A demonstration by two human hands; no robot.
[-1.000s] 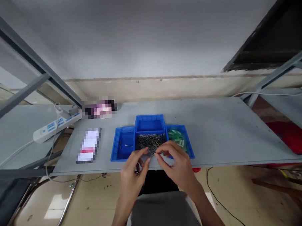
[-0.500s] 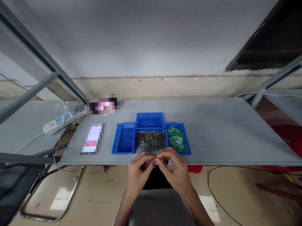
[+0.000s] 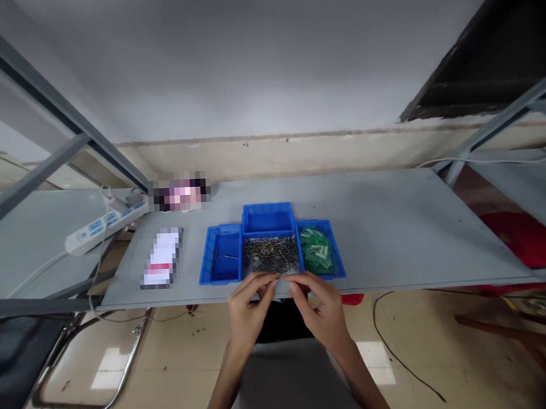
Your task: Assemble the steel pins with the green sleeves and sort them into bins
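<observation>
Grey bench (image 3: 392,229) against a pale wall (image 3: 272,78); at its near edge the left hand (image 3: 245,308) and right hand (image 3: 325,308) nearly meet.

Between the left hand's thumb and forefinger a tiny piece (image 3: 277,279) seems pinched; the right hand's fingertips curl just beside it, and whether they grip anything cannot be told. Held so close, it is probably being steadied for fine work. It shows only as a brassy speck. Just beyond both hands, loose metal pins (image 3: 270,253), slim, silvery and brassy, fill the blue middle tray (image 3: 269,233), likely central so either hand can reach. Ahead of the left hand, the left tray (image 3: 228,271) has a few thin slivers (image 3: 231,257); ahead of the right, the right tray (image 3: 335,253) holds green and whitish pieces (image 3: 318,251). Well left of the left hand lies a pixelated, phone-like slab (image 3: 162,254).
</observation>
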